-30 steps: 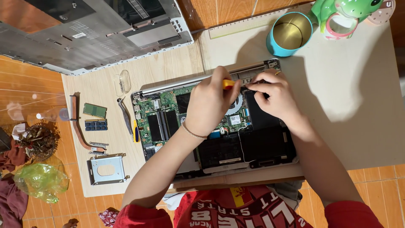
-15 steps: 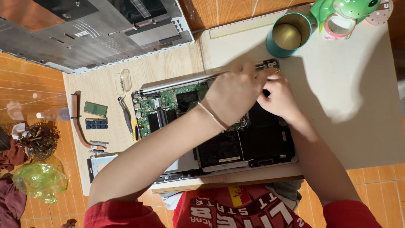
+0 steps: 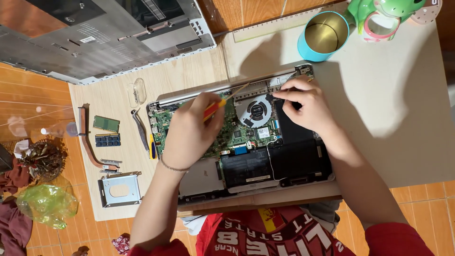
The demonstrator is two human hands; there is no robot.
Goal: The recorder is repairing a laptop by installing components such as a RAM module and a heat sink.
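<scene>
Opened laptop lies bottom-up on the wooden board, circuit board, round fan and black battery exposed. Left hand sits over the green circuit board, fingers wrapped around a screwdriver with red-yellow handle; its thin shaft points up-right toward the hinge edge, just left of the fan. Right hand rests on the laptop's upper right corner, just right of the fan, fingertips pinched together on something small at the hinge edge; cannot tell what, too small. Both hands on the laptop, fan between them.

Left of the laptop on the board: tweezers, two memory sticks, a copper heat pipe, a metal drive bracket, a clear plastic piece. Grey laptop cover lies top left. Blue tin cup stands above the laptop, near a green toy. Crumpled green bag on the floor at left.
</scene>
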